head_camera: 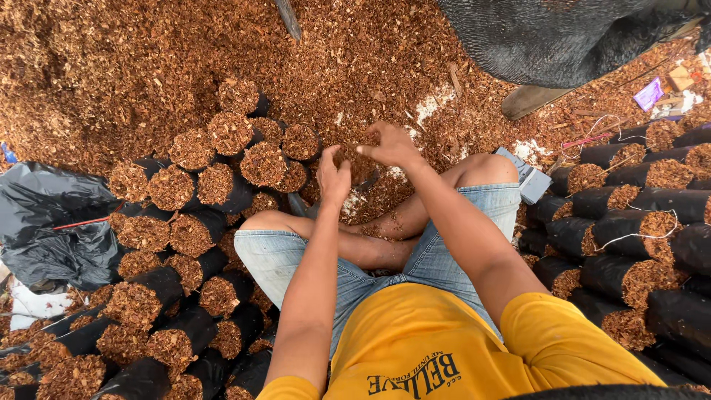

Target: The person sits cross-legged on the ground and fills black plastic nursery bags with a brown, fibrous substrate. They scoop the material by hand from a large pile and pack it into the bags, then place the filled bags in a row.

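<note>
I sit cross-legged on the ground in denim shorts and a yellow shirt. Both hands meet in front of my knees at a small black bag [361, 172] packed with brown wood chips. My left hand [333, 178] presses against the bag's left side. My right hand [392, 146] curls over its top, fingers bent into the chips. Most of the bag is hidden behind my hands.
A wide heap of brown wood chips [133, 59] covers the ground ahead. Several filled black bags [192, 222] stand packed at my left, and others lie stacked at my right [637, 222]. A crumpled black plastic sheet [52, 222] lies far left. Dark netting [563, 33] hangs top right.
</note>
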